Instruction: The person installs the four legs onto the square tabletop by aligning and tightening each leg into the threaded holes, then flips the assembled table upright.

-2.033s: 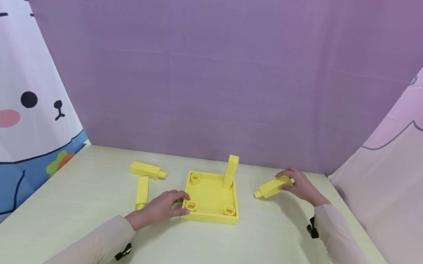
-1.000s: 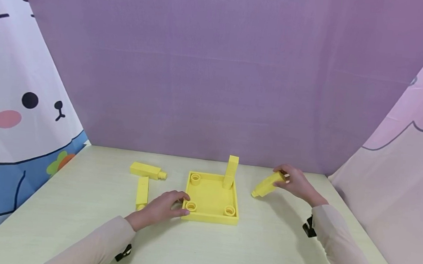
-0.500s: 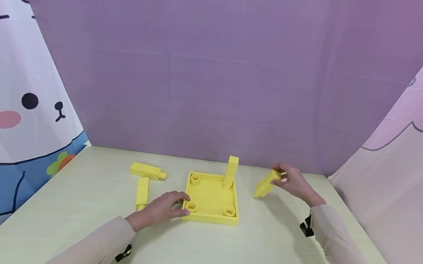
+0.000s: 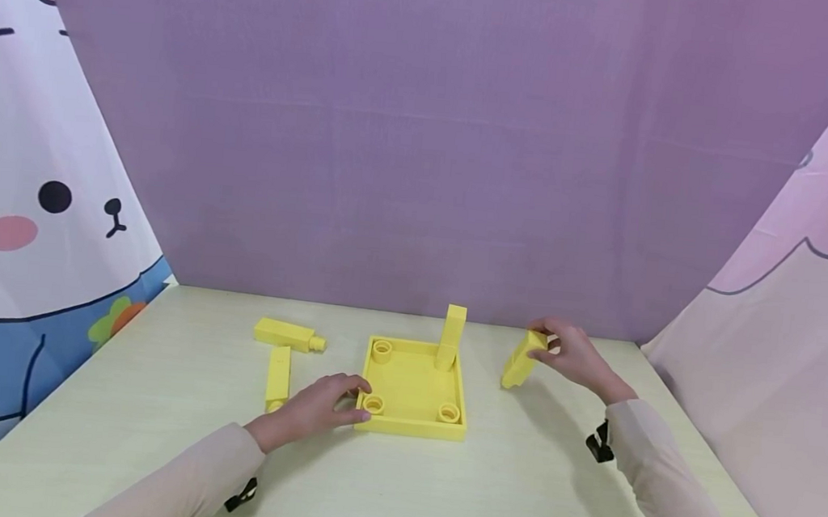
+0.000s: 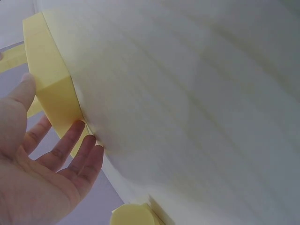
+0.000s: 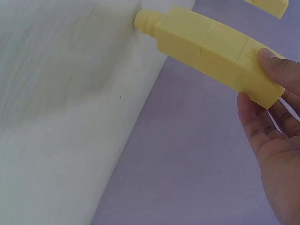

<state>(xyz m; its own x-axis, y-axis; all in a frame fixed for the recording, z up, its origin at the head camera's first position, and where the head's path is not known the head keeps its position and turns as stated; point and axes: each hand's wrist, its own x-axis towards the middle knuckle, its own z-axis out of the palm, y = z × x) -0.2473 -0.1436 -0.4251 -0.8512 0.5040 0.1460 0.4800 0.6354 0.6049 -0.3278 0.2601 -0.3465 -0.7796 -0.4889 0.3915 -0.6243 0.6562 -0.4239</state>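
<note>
A yellow square base (image 4: 415, 384) with a raised rim lies on the table. Round sockets stand in three of its corners, and an upright yellow leg (image 4: 452, 335) fills the far right one. My left hand (image 4: 322, 404) holds the base's near left corner, thumb at the front and fingers along the left side. Right of the base, my right hand (image 4: 572, 356) pinches the top end of another yellow leg (image 4: 521, 364). That leg tilts, its knobbed end (image 6: 147, 22) down at or close to the tabletop; I cannot tell whether it touches.
Two more yellow legs lie left of the base: one sideways leg (image 4: 285, 334) at the back and one lengthwise leg (image 4: 278, 376) close to my left wrist. A purple cloth (image 4: 423, 146) hangs behind the table (image 4: 395, 492), with printed cloths at both sides.
The leg in my right hand has swung from lying slanted to standing steeper, as the hand shifted slightly left. My left hand and the base have stayed in place.
</note>
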